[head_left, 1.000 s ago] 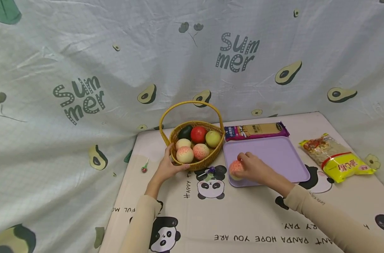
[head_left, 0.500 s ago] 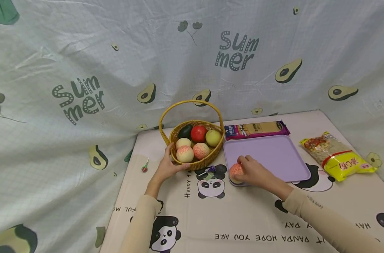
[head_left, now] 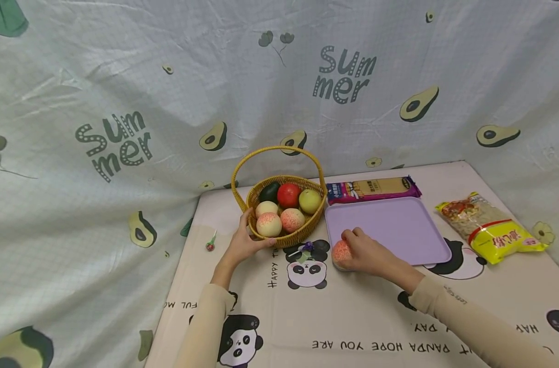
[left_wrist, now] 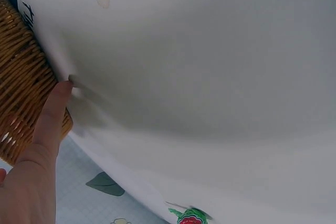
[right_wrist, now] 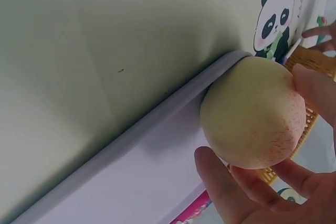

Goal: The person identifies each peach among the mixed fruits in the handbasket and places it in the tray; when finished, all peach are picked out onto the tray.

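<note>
My right hand holds a peach at the near left corner of the lilac tray. In the right wrist view the pale, red-speckled peach sits against the tray rim, between thumb and fingers; whether it bears on the tray I cannot tell. My left hand rests on the near left side of the yellow wicker basket, thumb along its front. In the left wrist view a finger lies straight along the wicker wall. Several peaches, a red fruit, a green-yellow fruit and a dark avocado fill the basket.
Behind the tray lies a purple noodle pack. A yellow food bag is at the right. One lollipop lies left of the basket, and a purple-wrapped one lies in front. A patterned curtain hangs behind the table.
The right hand and its peach have shifted slightly left, toward the tray's corner. The left hand and basket have stayed put.
</note>
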Demonstrator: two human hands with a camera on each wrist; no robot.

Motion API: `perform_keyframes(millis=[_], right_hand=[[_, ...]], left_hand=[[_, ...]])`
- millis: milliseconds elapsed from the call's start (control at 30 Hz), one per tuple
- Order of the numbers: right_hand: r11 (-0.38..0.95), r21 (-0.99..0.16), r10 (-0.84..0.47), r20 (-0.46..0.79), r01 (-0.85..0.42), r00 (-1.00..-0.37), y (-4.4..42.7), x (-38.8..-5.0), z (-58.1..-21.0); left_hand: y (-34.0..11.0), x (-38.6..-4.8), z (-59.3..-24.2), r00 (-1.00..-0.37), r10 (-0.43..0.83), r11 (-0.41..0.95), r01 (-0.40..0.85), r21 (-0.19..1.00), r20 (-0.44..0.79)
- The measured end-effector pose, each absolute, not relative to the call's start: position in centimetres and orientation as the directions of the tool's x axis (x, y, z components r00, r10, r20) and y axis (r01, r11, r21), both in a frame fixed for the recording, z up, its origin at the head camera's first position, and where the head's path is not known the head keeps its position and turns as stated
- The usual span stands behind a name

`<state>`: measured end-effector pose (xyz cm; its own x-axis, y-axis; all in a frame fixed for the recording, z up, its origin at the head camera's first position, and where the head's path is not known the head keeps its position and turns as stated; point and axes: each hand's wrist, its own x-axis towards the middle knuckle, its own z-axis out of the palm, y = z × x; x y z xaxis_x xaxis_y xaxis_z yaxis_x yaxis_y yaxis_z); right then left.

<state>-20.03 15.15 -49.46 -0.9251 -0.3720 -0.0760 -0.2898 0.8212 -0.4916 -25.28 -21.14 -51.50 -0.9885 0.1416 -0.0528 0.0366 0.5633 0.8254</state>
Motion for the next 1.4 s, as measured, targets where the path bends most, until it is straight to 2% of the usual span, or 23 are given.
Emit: perform_keyframes(millis=[333, 533, 733, 933, 1167, 1400], right_hand=[[0.848, -0.443, -0.365, -0.088, -0.292, -0.927, 15.5, -20.1, -48.8], [0.844, -0.434, -0.374, -0.056, -0.315, -0.926, 15.0, -21.5, -46.1], [0.809, -0.441, -0.416, 0.037, -0.388, -0.909, 11.8, -23.6, -42.6], [0.74, -0.413, -0.545, 0.094, -0.531, -0.833, 6.7, -25.9, -40.6], [0.675, -0.401, -0.699, -0.078, -0.62, -0.711, 0.8, -27.9, -39.6], [0.656, -0.376, -0.745, -0.186, -0.654, -0.641, -2.2, -29.5, -39.5]], left_hand=[[-21.1, -25.3, -51.5, -0.988, 0.142, 0.56, 0.035, 0.828, -0.054], [-21.4, -25.3, -51.5, -0.989, 0.138, 0.563, 0.037, 0.826, -0.05], [-21.5, -25.3, -51.5, -0.989, 0.137, 0.553, 0.034, 0.832, -0.05], [-21.0, -25.2, -51.5, -0.989, 0.135, 0.535, 0.022, 0.845, -0.06], [-21.0, -24.9, -51.7, -0.989, 0.14, 0.526, 0.026, 0.85, -0.057], [-21.3, -24.9, -51.6, -0.989, 0.142, 0.522, 0.036, 0.852, -0.045]])
